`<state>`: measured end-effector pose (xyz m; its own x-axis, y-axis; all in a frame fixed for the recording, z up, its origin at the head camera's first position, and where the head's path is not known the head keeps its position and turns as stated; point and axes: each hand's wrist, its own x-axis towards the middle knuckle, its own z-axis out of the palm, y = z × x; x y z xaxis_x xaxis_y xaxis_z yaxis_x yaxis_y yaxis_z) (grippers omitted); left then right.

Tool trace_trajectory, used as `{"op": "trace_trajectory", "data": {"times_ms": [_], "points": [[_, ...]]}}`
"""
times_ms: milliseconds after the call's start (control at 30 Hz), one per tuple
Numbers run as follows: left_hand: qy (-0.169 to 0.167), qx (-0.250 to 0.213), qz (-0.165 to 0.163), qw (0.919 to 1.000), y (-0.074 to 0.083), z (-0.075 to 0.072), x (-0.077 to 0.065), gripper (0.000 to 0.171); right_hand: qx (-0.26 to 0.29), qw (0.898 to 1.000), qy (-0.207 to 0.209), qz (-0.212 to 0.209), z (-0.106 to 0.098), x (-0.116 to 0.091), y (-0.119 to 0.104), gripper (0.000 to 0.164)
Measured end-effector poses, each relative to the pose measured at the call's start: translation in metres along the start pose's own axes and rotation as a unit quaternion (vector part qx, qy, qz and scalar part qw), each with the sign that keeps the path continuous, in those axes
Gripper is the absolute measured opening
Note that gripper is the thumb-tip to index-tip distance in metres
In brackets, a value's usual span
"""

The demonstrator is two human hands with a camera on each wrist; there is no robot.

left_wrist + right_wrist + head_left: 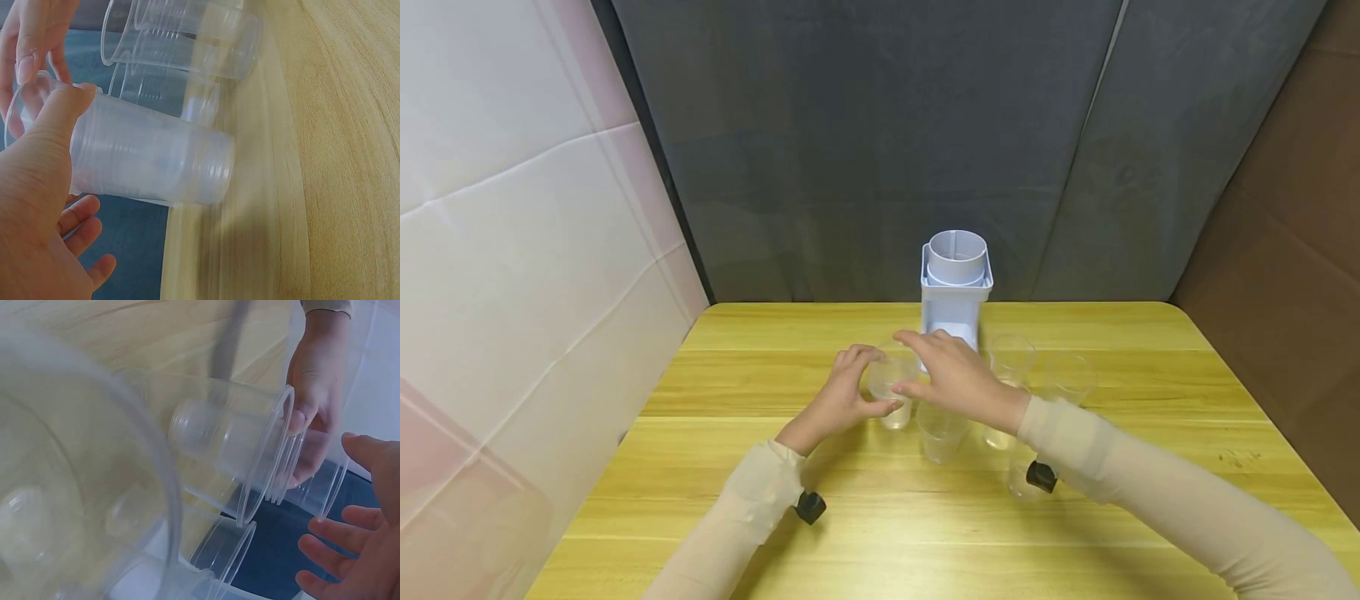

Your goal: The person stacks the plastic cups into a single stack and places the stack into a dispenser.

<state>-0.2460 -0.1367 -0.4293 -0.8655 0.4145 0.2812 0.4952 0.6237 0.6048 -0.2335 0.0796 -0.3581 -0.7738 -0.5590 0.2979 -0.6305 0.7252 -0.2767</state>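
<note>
My left hand (838, 396) grips clear plastic cups (156, 153) near the rim, thumb on the near side and index finger across. Several nested rims show in the right wrist view, so the cups appear stacked, standing on the table. My right hand (958, 379) reaches in from the right, thumb and fingers spread beside the top rim. In the right wrist view there is a gap between its fingers (334, 537) and most of the cup; whether a fingertip touches the rim is hard to tell. Another clear cup (942, 437) stands just right of the stack.
Several more clear cups, among them a rear cup (1013, 354) and a right-hand cup (1071, 377), stand under and around the right forearm. A pale blue-white plastic holder (955, 296) with a round top rises behind the hands. Wood-grain table (865, 533) beneath; grey curtain (865, 150) behind.
</note>
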Motion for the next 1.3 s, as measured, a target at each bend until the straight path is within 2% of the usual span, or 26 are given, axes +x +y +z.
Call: {"op": "trace_trajectory", "data": {"times_ms": [667, 933, 1300], "points": [[-0.008, -0.005, -0.012, 0.9999, 0.0, 0.0, 0.0, 0.061, -0.014, 1.0, -0.019, -0.002, 0.0, 0.0, -0.003, 0.069], [0.005, 0.001, 0.002, 1.0, -0.001, 0.001, 0.0, 0.061, -0.03, 0.999, -0.018, -0.004, 0.001, 0.0, -0.007, 0.067], [-0.001, -0.006, -0.007, 1.0, -0.001, 0.001, 0.001, 0.06, -0.037, 0.999, -0.024, 0.004, -0.003, 0.001, -0.011, 0.067]]}}
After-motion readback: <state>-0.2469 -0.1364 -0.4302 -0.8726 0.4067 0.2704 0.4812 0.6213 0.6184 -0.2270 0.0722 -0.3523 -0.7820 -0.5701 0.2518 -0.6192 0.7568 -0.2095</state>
